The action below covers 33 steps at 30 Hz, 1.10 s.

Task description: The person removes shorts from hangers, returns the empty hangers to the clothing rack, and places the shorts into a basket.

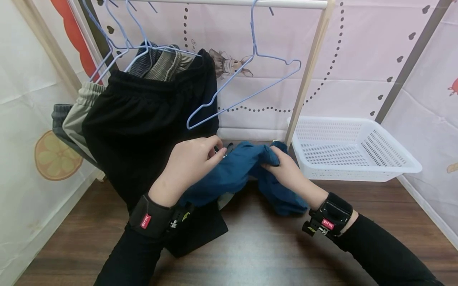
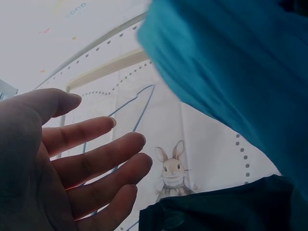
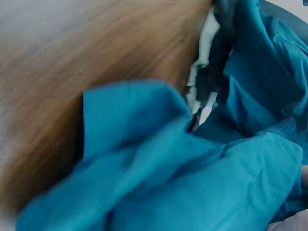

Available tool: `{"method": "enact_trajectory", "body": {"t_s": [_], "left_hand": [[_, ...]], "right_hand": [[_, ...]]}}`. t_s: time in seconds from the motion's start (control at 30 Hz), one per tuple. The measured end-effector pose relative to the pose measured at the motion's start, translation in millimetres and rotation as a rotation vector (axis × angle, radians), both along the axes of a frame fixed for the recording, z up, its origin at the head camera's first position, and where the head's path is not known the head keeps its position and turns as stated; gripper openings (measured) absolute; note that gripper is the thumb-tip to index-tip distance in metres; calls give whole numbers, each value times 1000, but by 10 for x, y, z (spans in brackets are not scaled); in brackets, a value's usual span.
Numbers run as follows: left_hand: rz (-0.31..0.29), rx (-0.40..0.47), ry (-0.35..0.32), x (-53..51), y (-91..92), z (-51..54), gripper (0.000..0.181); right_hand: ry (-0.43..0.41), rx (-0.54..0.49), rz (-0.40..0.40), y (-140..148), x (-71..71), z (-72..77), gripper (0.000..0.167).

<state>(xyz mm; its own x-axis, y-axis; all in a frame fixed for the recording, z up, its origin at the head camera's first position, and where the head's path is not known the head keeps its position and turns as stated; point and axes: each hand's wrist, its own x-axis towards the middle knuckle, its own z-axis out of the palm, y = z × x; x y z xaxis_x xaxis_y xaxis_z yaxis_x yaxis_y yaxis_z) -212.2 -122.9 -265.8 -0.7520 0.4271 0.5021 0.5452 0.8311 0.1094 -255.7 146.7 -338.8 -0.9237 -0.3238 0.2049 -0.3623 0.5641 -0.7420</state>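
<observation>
Below a bare hanger (image 1: 254,47), the right hand (image 1: 286,169) pinches the blue garment (image 1: 229,174); the left hand (image 1: 191,163) is spread, gripping nothing. Held one-sidedly, the cloth could slip or twist. Blur hides whether it touches the wooden table (image 1: 257,250); patterned drapes (image 1: 358,79) stand behind.

Creased printed sheets (image 1: 361,59), marked with a rabbit (image 2: 174,175) and dotted lines, walled a small, booth-like clothes-hanging corner, where a white rail (image 1: 250,2) carried blue hangers (image 1: 254,43) and garments (image 1: 143,115) near a plastic basket (image 1: 358,173); whether home or studio could not be told.
</observation>
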Motion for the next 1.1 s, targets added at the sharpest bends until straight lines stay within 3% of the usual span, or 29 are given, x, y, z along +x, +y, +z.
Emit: {"method": "enact_trajectory", "body": {"t_s": [0.23, 0.33, 0.53, 0.63, 0.83, 1.1], "left_hand": [[14, -5, -2, -7, -9, -6, 23], [16, -5, 0, -8, -9, -3, 23], [21, 0, -10, -5, -9, 11, 23], [28, 3, -22, -3, -7, 17, 23], [32, 13, -48, 4, 8, 21, 23], [7, 24, -54, -9, 56, 6, 24]], "right_hand": [[-83, -253, -19, 93, 3, 190, 51], [-144, -376, 5, 127, 21, 279, 55], [-204, -526, -16, 191, 105, 454, 55], [-205, -593, -3, 229, 144, 538, 51], [-148, -740, 53, 357, 203, 715, 19], [-58, -853, 57, 564, 276, 978, 17]]}}
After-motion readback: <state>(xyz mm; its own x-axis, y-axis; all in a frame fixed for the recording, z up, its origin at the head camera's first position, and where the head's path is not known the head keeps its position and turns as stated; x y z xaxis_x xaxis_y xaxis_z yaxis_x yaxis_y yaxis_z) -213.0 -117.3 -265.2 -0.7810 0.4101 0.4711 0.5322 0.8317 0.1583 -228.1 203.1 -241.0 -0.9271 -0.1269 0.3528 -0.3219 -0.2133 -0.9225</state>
